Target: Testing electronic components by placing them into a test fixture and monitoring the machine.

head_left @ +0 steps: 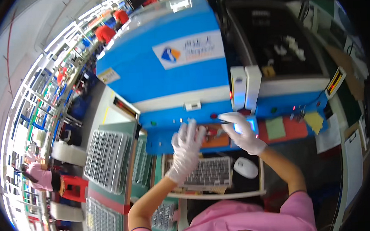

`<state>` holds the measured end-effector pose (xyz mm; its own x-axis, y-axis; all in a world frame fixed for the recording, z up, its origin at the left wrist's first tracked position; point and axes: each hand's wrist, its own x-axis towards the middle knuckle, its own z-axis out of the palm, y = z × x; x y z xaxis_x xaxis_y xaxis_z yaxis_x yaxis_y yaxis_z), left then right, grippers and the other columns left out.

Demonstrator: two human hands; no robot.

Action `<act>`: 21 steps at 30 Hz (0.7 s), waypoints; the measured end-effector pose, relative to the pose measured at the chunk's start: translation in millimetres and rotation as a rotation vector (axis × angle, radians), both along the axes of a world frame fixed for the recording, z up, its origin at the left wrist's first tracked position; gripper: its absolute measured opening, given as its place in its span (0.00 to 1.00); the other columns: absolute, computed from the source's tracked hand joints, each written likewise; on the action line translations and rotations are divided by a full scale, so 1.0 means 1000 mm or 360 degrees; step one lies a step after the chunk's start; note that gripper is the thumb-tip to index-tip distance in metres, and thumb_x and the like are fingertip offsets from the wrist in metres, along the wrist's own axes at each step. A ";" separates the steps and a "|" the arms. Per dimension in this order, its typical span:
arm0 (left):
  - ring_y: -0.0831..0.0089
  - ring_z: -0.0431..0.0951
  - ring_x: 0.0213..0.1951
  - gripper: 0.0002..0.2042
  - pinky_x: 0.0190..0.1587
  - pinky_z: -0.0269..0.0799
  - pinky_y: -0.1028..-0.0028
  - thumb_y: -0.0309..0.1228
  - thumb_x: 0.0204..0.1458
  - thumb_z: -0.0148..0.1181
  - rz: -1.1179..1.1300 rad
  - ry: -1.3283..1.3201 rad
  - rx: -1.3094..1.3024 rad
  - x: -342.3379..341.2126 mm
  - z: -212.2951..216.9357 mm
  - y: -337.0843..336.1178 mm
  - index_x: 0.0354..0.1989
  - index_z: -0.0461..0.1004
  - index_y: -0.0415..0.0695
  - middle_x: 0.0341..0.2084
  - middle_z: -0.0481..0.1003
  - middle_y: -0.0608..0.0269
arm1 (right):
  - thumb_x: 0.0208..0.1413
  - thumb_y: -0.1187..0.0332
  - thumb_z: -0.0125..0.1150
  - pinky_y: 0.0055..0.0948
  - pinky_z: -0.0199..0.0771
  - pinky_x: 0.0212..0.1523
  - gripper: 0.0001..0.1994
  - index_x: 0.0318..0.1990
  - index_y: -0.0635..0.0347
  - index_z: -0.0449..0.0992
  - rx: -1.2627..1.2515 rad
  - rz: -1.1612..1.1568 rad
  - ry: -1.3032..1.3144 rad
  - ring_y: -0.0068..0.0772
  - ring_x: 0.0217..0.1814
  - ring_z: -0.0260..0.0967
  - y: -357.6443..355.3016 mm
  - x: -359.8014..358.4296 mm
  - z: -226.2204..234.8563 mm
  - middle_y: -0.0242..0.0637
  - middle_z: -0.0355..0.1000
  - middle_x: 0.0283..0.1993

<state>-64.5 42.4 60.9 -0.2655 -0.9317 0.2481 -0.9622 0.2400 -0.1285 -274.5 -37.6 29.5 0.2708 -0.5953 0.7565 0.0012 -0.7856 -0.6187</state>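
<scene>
**Blue machine, gloved hands at its front panel**

Blue-and-white box-shaped machine (166, 70) fills the view above a counter (222, 194) carrying a grey keyboard (209, 173) and white oval mouse (245, 167). Grey compartment trays (105, 159) lie well to the left. White-gloved left hand (186, 151) hovers with fingers spread, released. White-gloved right hand (241, 131) pinches a thin dark tool (224, 122) beside the panel.

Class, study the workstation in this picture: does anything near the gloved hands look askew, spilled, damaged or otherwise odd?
Nothing stands out. The left hand hovers above the keyboard, the right hand is at the blue machine's front panel, and the mouse lies beside the keyboard.
</scene>
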 end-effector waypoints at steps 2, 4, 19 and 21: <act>0.48 0.74 0.56 0.30 0.52 0.75 0.56 0.18 0.40 0.60 -0.0449 0.0317 -0.0086 -0.038 0.021 -0.017 0.58 0.73 0.47 0.59 0.67 0.46 | 0.60 0.81 0.61 0.28 0.75 0.54 0.15 0.54 0.63 0.76 -0.0071 -0.0540 -0.0110 0.32 0.51 0.75 -0.016 -0.053 0.032 0.42 0.75 0.53; 0.43 0.69 0.62 0.36 0.60 0.72 0.54 0.22 0.48 0.64 -0.0976 0.0790 -0.0083 -0.089 0.039 -0.030 0.69 0.62 0.44 0.65 0.62 0.38 | 0.67 0.74 0.56 0.25 0.72 0.52 0.13 0.57 0.63 0.75 -0.0066 -0.0836 -0.0601 0.24 0.49 0.70 -0.062 -0.092 0.062 0.36 0.73 0.55; 0.50 0.53 0.73 0.17 0.71 0.51 0.44 0.32 0.63 0.50 -0.0035 0.1188 -0.0097 -0.363 0.025 -0.332 0.57 0.74 0.41 0.69 0.61 0.47 | 0.52 0.79 0.61 0.41 0.73 0.56 0.11 0.43 0.59 0.78 -0.0497 -0.1662 0.0557 0.56 0.55 0.73 -0.341 -0.294 0.011 0.53 0.77 0.49; 0.51 0.53 0.73 0.19 0.71 0.50 0.43 0.32 0.62 0.50 -0.0104 0.1284 -0.0162 -0.368 0.016 -0.350 0.60 0.72 0.43 0.68 0.63 0.49 | 0.51 0.80 0.65 0.37 0.75 0.51 0.12 0.44 0.59 0.79 0.0209 -0.1428 0.0673 0.48 0.48 0.77 -0.343 -0.289 0.016 0.47 0.79 0.42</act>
<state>-432.5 -307.3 77.1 -0.0220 -0.8831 0.4686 -0.7525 0.3232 0.5738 -563.8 -380.6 45.2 -0.0879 -0.7832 0.6155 -0.7991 -0.3135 -0.5131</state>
